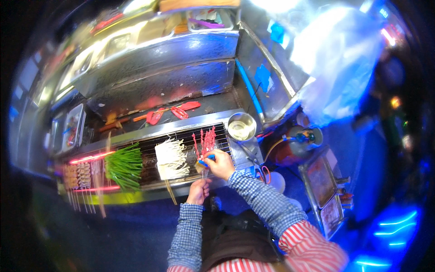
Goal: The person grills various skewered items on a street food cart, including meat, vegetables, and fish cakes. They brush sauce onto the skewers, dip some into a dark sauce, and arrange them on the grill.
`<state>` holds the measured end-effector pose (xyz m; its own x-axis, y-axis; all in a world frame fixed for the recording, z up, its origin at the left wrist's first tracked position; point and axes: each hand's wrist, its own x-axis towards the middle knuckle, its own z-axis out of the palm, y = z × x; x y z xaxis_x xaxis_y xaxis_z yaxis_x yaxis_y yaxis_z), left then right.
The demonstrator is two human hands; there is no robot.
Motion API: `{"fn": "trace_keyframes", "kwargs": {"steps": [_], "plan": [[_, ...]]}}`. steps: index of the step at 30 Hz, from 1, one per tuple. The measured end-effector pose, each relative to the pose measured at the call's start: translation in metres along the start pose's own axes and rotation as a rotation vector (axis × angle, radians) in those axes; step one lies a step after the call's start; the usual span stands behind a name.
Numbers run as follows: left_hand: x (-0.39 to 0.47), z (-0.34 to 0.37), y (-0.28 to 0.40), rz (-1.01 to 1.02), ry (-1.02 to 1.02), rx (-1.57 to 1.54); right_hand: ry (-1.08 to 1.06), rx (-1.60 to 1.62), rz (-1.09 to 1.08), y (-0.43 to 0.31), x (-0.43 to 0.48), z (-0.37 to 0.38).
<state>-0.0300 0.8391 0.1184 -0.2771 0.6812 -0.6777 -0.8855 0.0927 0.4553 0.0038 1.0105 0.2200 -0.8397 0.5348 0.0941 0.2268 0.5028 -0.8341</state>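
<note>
My left hand (199, 191) is closed around the lower ends of several thin skewers at the grill's front edge. Small red meat pieces (208, 141) on those skewers lie over the wire grate (221, 136). A brush (201, 166) with a blue handle is pinched in my right hand (221, 165), its pale bristles down at the lower part of the meat. Left of the meat lies a flat bundle of white enoki mushrooms (171, 158) on sticks. Further left, skewered green chives (125, 165) rest across the grill.
A metal pot (241, 126) of yellowish liquid stands at the grill's right end, near red-handled scissors (265, 175). More skewers (84, 175) lie at the far left beside glowing red bars. Rightward are a gas cylinder (289, 149) and metal trays (320, 180). A metal splash guard (163, 81) rises behind.
</note>
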Motion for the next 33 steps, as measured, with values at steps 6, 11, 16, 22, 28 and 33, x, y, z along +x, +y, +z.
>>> {"fn": "trace_keyframes", "kwargs": {"steps": [6, 11, 16, 22, 28, 33], "plan": [[-0.005, 0.008, -0.001, 0.146, 0.089, 0.147, 0.097, 0.078, -0.146, -0.008, -0.014, -0.008], [-0.013, -0.012, -0.001, 0.949, 0.365, 0.819, 0.299, 0.466, -0.008, -0.019, -0.004, -0.047], [-0.037, 0.028, 0.022, 0.932, 0.878, 1.781, 0.151, 0.512, 0.089, -0.019, -0.015, -0.040], [-0.011, 0.005, -0.011, 0.868, 0.825, 1.806, 0.321, -0.101, -0.103, 0.023, 0.018, -0.022], [-0.014, 0.005, -0.010, 0.757, 0.830, 1.853, 0.088, -0.244, -0.249, 0.021, -0.012, -0.020], [-0.016, 0.008, -0.011, 0.829, 0.815, 1.848, 0.029, 0.073, -0.003, 0.008, -0.006, -0.003]]}}
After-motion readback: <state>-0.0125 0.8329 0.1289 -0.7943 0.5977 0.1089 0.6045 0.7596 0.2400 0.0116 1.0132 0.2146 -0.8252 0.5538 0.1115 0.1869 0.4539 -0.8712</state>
